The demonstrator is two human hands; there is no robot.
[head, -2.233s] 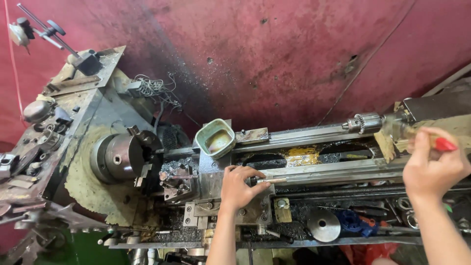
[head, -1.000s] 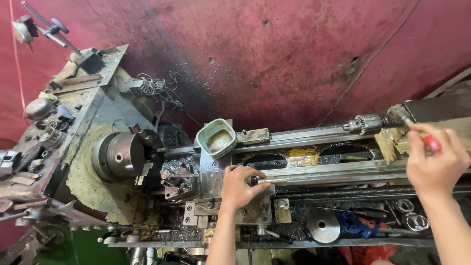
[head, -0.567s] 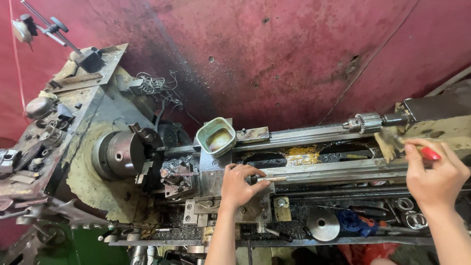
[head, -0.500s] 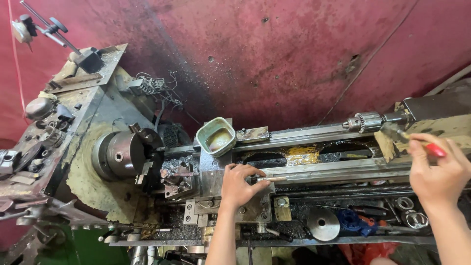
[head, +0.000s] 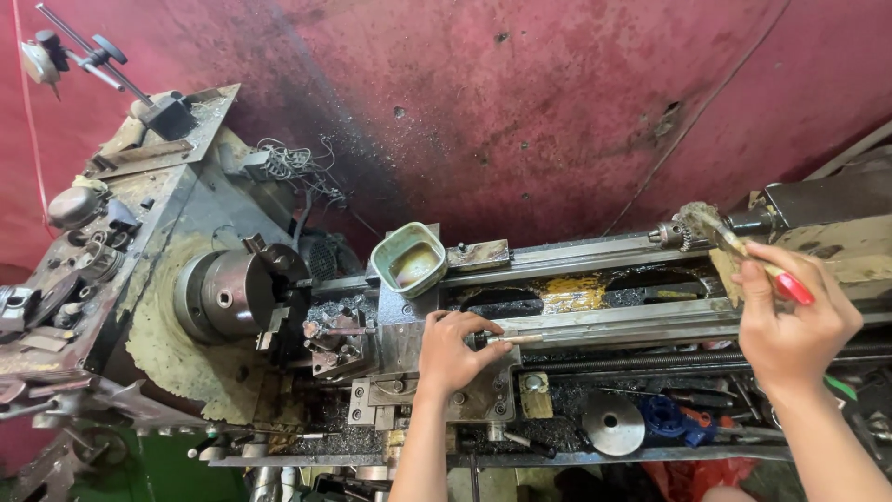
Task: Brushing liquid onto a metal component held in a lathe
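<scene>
I look down on an old grey metal lathe (head: pixel 232 186) with a round chuck (head: pixel 228 297) at the left. My left hand (head: pixel 451 351) rests on the carriage (head: pixel 437 390), fingers curled around a small lever or handle there. My right hand (head: pixel 790 321) is raised at the right end and grips a dirty paintbrush with a red handle (head: pixel 794 289). Its oily bristles (head: pixel 701 223) touch the drill chuck (head: pixel 674 234) on the tailstock (head: pixel 818 209).
A square green cup (head: pixel 409 260) of oily liquid sits on the carriage behind my left hand. Yellowish grease lies between the bed rails (head: pixel 567 293). A metal disc (head: pixel 613 423) and a blue part (head: pixel 674 420) lie in the tray below. A stained red wall (head: pixel 520 102) stands behind.
My right hand has swung the brush up and left, so its bristles now reach the drill chuck. My left hand has stayed on the carriage.
</scene>
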